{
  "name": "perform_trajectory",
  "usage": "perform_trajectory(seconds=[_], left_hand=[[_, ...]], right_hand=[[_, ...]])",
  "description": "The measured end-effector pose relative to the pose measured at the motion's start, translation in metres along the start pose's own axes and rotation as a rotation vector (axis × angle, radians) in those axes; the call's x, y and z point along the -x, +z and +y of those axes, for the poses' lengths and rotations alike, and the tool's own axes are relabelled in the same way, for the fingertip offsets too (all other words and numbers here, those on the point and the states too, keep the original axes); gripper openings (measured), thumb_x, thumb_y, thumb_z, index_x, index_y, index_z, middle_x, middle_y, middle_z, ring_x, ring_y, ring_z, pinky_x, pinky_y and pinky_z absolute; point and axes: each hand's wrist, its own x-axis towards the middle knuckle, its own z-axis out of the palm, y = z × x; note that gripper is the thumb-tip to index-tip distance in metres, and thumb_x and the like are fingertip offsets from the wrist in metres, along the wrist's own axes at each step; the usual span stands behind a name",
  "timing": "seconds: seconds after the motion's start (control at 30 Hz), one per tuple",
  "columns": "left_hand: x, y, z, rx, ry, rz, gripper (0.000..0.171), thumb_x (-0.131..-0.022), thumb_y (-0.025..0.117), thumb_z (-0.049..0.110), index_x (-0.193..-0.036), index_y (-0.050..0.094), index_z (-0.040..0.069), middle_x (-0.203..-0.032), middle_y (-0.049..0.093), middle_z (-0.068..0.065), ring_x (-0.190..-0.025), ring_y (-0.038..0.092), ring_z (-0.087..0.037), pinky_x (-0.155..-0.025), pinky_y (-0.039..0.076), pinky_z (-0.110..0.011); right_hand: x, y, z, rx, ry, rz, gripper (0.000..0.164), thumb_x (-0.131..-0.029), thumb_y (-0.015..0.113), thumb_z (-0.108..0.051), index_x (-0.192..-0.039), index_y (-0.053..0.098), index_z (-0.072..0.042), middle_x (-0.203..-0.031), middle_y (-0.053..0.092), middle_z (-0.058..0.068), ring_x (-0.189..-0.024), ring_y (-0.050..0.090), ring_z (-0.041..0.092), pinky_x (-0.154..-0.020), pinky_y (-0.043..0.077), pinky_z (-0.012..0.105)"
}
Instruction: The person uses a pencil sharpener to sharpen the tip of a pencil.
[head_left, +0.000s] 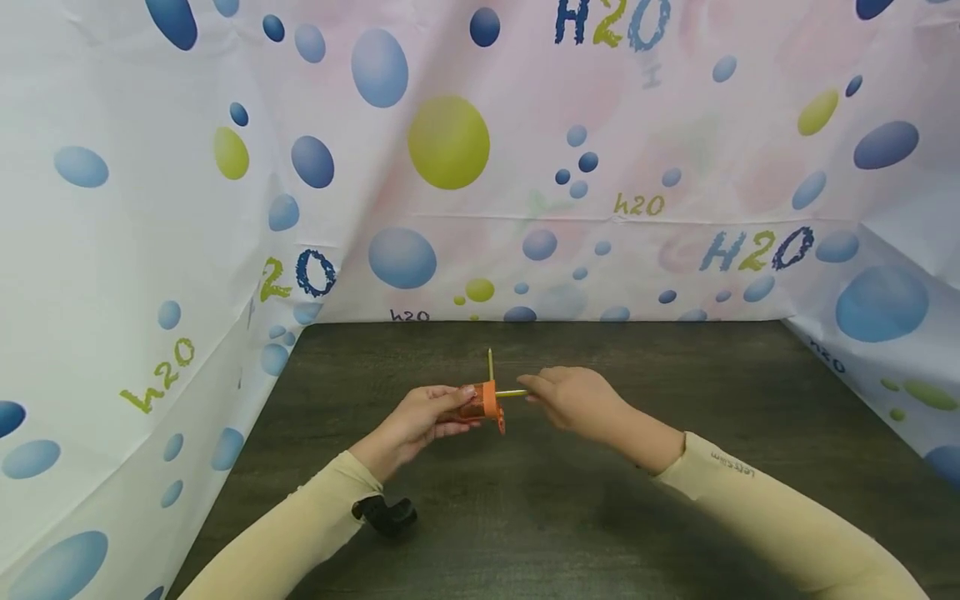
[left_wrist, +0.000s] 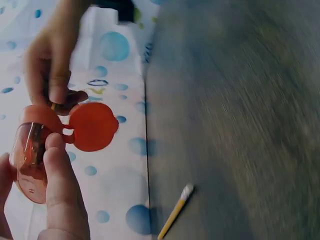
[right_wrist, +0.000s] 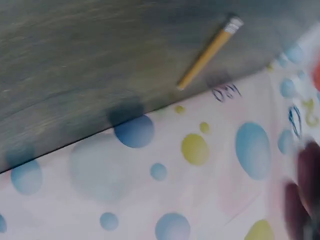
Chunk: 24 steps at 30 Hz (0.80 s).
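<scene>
My left hand [head_left: 420,421] grips a see-through orange pencil sharpener [head_left: 478,402] with thumb and fingers, holding it on its side above the table. Its round orange lid [left_wrist: 94,126] hangs flipped away from the top. My right hand [head_left: 581,404] pinches a yellow pencil [head_left: 512,392], whose other end goes into the top of the sharpener. Dark shapes show inside the clear body; the pencil's tip cannot be made out. In the right wrist view, only blurred fingers [right_wrist: 306,195] of the right hand show at the edge.
A second pencil [right_wrist: 210,54], with a metal end, lies on the dark wooden table [head_left: 525,517] behind the sharpener. White sheeting [head_left: 600,100] with blue and green spots rises at the back and both sides. A black strap [head_left: 386,514] hangs by the left sleeve.
</scene>
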Motion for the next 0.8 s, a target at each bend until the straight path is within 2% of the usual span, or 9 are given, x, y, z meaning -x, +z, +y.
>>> perform_trajectory(seconds=[0.07,0.13,0.2,0.3,0.43,0.57,0.67,0.73,0.8], left_hand=[[0.001,-0.001,0.001,0.107,-0.058,-0.039,0.048,-0.106,0.058,0.027,-0.139,0.056,-0.008,-0.093,0.076,0.001,-0.08,0.075,-0.006,-0.075,0.062,-0.016],[0.002,-0.002,0.001,0.155,-0.095,-0.078,0.05,-0.107,0.056,0.028,-0.141,0.054,-0.009,-0.088,0.076,0.003,-0.079,0.075,-0.005,-0.074,0.062,-0.014],[0.002,-0.003,0.001,0.158,-0.103,-0.101,0.05,-0.107,0.056,0.027,-0.141,0.054,-0.009,-0.088,0.076,0.003,-0.079,0.075,-0.006,-0.074,0.062,-0.015],[0.002,-0.004,-0.001,0.063,-0.048,-0.083,0.044,-0.105,0.059,0.021,-0.136,0.057,-0.011,-0.095,0.076,-0.001,-0.082,0.075,-0.006,-0.079,0.063,-0.019],[0.003,-0.003,-0.002,-0.168,0.102,0.015,0.039,-0.098,0.071,0.016,-0.128,0.064,-0.007,-0.113,0.075,-0.014,-0.092,0.073,-0.009,-0.09,0.064,-0.034],[0.006,-0.003,0.0,-0.378,0.259,0.084,0.042,-0.09,0.079,0.014,-0.128,0.068,0.0,-0.122,0.072,-0.02,-0.103,0.074,-0.022,-0.089,0.064,-0.038],[0.009,-0.002,0.003,-0.444,0.325,0.084,0.043,-0.089,0.08,0.013,-0.128,0.069,0.002,-0.121,0.071,-0.021,-0.106,0.074,-0.028,-0.084,0.064,-0.034],[0.01,-0.002,0.003,-0.454,0.332,0.076,0.043,-0.089,0.08,0.014,-0.128,0.068,0.002,-0.121,0.071,-0.021,-0.107,0.074,-0.028,-0.084,0.064,-0.033],[0.009,-0.003,0.004,-0.444,0.31,0.081,0.042,-0.09,0.08,0.017,-0.127,0.069,0.002,-0.12,0.071,-0.02,-0.105,0.074,-0.026,-0.084,0.064,-0.035]], right_hand=[[0.003,0.005,-0.001,0.179,-0.099,0.135,0.035,-0.081,0.085,-0.009,-0.113,0.072,-0.006,-0.083,0.069,0.001,-0.068,0.066,0.011,-0.057,0.055,0.023],[0.005,0.01,-0.001,0.258,-0.156,0.211,0.041,-0.073,0.09,-0.005,-0.109,0.071,-0.007,-0.081,0.067,0.0,-0.067,0.065,0.011,-0.054,0.053,0.022],[0.006,0.011,-0.001,0.267,-0.178,0.24,0.044,-0.068,0.092,-0.001,-0.106,0.071,-0.008,-0.079,0.065,0.0,-0.065,0.063,0.01,-0.05,0.048,0.02],[0.006,0.011,-0.003,0.186,-0.137,0.19,0.037,-0.071,0.088,0.003,-0.104,0.073,-0.008,-0.077,0.065,-0.001,-0.057,0.057,0.008,-0.045,0.036,0.017],[0.002,0.006,-0.005,-0.123,0.04,-0.006,0.018,-0.088,0.075,-0.001,-0.106,0.077,-0.004,-0.085,0.076,0.003,-0.059,0.062,0.007,-0.05,0.041,0.014],[-0.004,-0.001,0.003,-0.754,0.288,-0.314,0.022,-0.103,0.058,-0.009,-0.106,0.075,0.005,-0.073,0.071,0.007,-0.054,0.054,0.007,-0.053,0.046,0.019],[-0.007,-0.004,0.014,-1.183,0.493,-0.534,0.03,-0.108,0.049,-0.014,-0.103,0.071,0.005,-0.061,0.05,-0.001,-0.048,0.031,0.005,-0.048,0.031,0.021],[-0.008,-0.005,0.02,-1.285,0.552,-0.612,0.032,-0.109,0.046,-0.016,-0.105,0.071,0.004,-0.062,0.047,-0.005,-0.046,0.026,0.005,-0.046,0.027,0.021],[-0.008,-0.005,0.021,-1.238,0.497,-0.612,0.033,-0.11,0.046,-0.017,-0.108,0.071,0.004,-0.064,0.055,0.0,-0.047,0.036,0.004,-0.046,0.032,0.021]])
